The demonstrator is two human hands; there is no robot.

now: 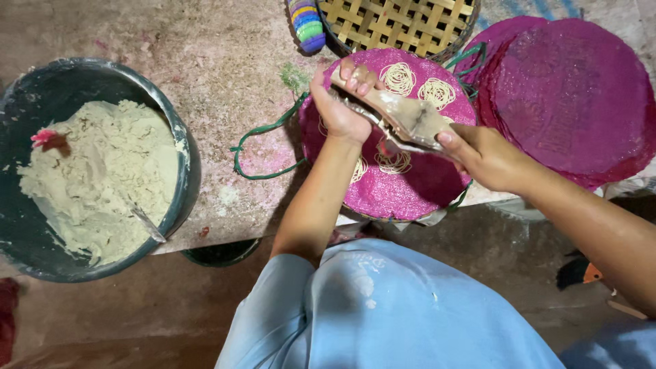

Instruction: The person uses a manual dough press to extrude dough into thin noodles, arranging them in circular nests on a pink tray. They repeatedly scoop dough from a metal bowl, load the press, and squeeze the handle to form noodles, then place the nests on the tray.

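Head view. A wooden press [403, 117], smeared with dough, is held over a round pink mat [410, 188]. The left hand [342, 102] is closed around the far end of the press, fingers curled over its top. The right hand [482, 157] is clamped on the near end, thumb laid along the upper face. Both grips are closed firmly on the tool; no slack is seen.

Pale noodle coils [417, 85] lie on the mat, two plainly at its far side and more partly hidden under the press and the left forearm. The press sits above the mat's middle, apart from its surface so far as can be told.

Judgement on method: the press is best kept level and directly over bare mat, clear of coils already laid, so that strands do not merge. Pressure from both hands should be even; a lopsided squeeze would likely tilt the tool and smear the coil. A small steady circling is called for, with the press kept low.

Surroundings. A dark bucket [184, 171] of pale dough [102, 171] stands at the left on the stained table [225, 61], a utensil handle [147, 224] resting in it. A stack of empty pink mats [574, 96] lies at the right, a woven basket [403, 24] beyond. A green cord [263, 133] trails from the mat's edge.
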